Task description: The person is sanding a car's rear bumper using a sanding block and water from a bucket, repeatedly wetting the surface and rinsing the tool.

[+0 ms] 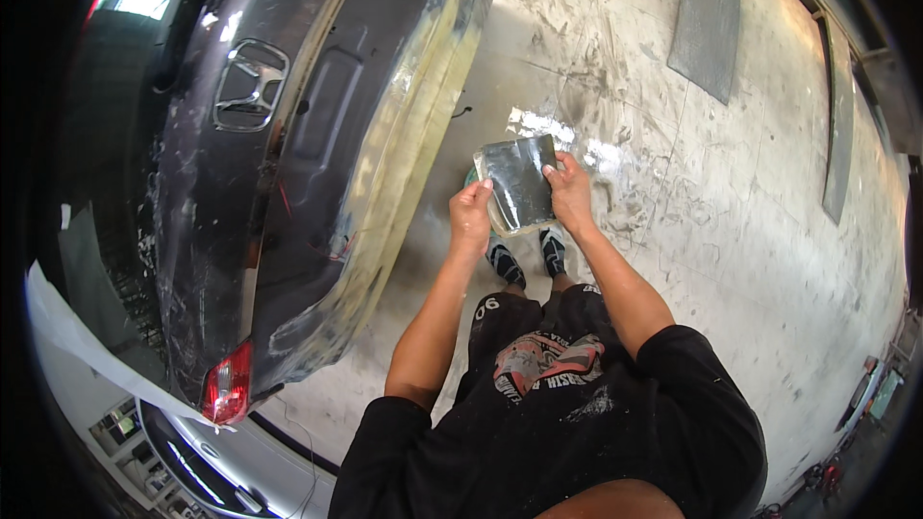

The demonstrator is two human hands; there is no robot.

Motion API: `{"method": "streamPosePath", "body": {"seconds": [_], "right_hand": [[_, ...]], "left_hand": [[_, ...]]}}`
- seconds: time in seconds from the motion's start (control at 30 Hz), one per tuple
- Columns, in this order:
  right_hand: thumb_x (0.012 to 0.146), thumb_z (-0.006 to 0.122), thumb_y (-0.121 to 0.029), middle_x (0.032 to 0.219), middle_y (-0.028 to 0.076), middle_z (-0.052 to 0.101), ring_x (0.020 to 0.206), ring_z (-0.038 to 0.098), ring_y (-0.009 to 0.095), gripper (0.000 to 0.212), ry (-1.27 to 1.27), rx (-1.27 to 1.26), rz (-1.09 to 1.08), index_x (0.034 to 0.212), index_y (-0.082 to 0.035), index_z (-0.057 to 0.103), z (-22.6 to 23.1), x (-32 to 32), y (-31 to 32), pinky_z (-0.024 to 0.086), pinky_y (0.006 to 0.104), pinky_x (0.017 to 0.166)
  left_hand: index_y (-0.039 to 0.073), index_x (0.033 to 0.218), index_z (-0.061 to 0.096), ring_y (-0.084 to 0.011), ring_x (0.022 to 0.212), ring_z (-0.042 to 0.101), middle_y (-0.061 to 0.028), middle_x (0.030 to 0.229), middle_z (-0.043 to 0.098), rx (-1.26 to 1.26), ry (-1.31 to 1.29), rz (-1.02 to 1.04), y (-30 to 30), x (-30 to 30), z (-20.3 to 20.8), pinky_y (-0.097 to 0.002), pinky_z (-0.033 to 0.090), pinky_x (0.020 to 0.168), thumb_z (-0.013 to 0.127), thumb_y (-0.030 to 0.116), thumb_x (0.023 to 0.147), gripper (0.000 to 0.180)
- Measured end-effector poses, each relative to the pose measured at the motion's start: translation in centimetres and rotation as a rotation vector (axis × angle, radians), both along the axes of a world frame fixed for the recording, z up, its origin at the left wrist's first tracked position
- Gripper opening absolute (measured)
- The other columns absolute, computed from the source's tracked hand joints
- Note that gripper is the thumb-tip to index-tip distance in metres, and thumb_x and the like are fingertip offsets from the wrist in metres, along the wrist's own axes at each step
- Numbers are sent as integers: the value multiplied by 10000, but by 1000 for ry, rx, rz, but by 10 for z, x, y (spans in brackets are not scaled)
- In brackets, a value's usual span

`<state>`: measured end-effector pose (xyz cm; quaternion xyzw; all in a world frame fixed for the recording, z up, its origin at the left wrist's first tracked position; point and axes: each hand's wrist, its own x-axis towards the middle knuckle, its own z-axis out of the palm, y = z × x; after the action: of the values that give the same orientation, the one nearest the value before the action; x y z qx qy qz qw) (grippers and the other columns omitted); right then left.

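Observation:
Both my hands hold a dark, glossy rectangular sheet (520,183) in front of my body, above the floor. Its left and lower borders look pale and yellowish. My left hand (470,218) pinches the left edge with the thumb on top. At the right edge, my right hand (571,194) grips it the same way, its thumb lying on the dark face. A bit of a green round rim (471,176) shows behind the sheet's left side; the rest of it is hidden. The sheet is apart from the car to the left.
On my left stands a dark car's rear (216,231) with sanded, yellowish patches along the bumper (423,106) and a red tail light (227,386). A silver car (207,457) is at lower left. Grey strips (709,24) lie on the stained, partly wet concrete floor (760,259).

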<state>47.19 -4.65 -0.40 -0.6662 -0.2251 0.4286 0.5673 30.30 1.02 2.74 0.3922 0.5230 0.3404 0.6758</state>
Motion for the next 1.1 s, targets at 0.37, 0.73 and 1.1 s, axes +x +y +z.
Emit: {"method": "streamPosePath", "body": {"seconds": [0.37, 0.73, 1.1], "right_hand": [[913, 590, -49, 815, 234, 663, 790, 650, 422, 114, -372, -408, -139, 1005, -3, 640, -176, -13, -9, 482, 468, 710], [858, 705, -233, 1013, 262, 699, 997, 656, 454, 376, -296, -608, 21, 1156, -30, 598, -498, -57, 30, 507, 500, 870], [833, 722, -199, 1097, 245, 697, 987, 694, 387, 428, -282, -732, 373, 1195, 5, 619, -673, -69, 48, 548, 487, 857]], "left_hand": [[-29, 865, 602, -173, 630, 487, -106, 674, 574, 211, 589, 4, -23, -14, -176, -352, 443, 647, 544, 208, 1021, 290], [-44, 1000, 615, -225, 772, 591, -141, 878, 672, -60, 879, -120, 21, -54, -538, -378, 477, 745, 562, 213, 1000, 262], [-50, 1279, 544, -484, 1058, 632, -318, 1106, 663, -171, 1306, -470, 63, -18, -635, -522, 484, 949, 558, 242, 940, 447]]}}
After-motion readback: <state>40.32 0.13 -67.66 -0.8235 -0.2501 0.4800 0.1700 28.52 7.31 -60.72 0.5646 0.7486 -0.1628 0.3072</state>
